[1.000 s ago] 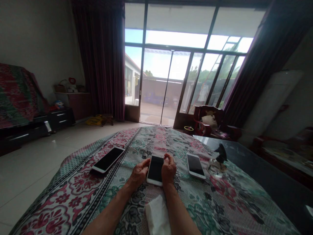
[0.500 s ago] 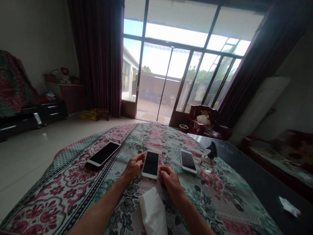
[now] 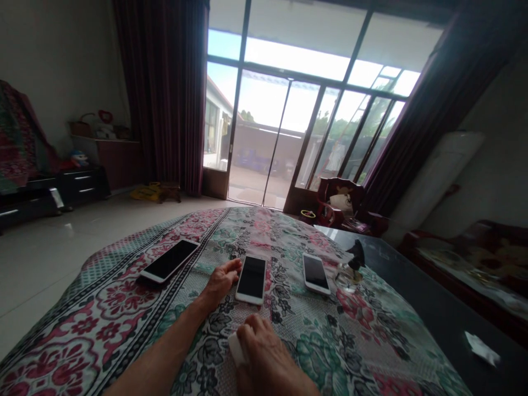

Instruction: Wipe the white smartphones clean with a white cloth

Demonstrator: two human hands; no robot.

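A white smartphone point(image 3: 251, 279) with a dark screen lies face up on the patterned cloth in the middle. My left hand point(image 3: 223, 279) rests beside its left edge, fingers loosely stretched and the tips close to the phone's side; nothing is in its grasp. Nearer to me, my right hand point(image 3: 264, 352) is closed over a folded white cloth point(image 3: 236, 350), and most of that cloth is hidden beneath the fingers. Two more phones lie face up: a larger white-edged phone point(image 3: 171, 260) to the left and another white phone point(image 3: 316, 273) to the right.
Right of the phones stands a clear spray bottle point(image 3: 350, 272) with a black head. A dark tabletop point(image 3: 416, 297) extends at the right, bearing a crumpled white tissue point(image 3: 482, 348). Beyond the table are a wooden armchair point(image 3: 340, 203) and a glass door point(image 3: 264, 143).
My right hand has left the middle phone's right side and come back toward me, onto the white cloth. My left hand stays beside the phone. The view has shifted slightly.
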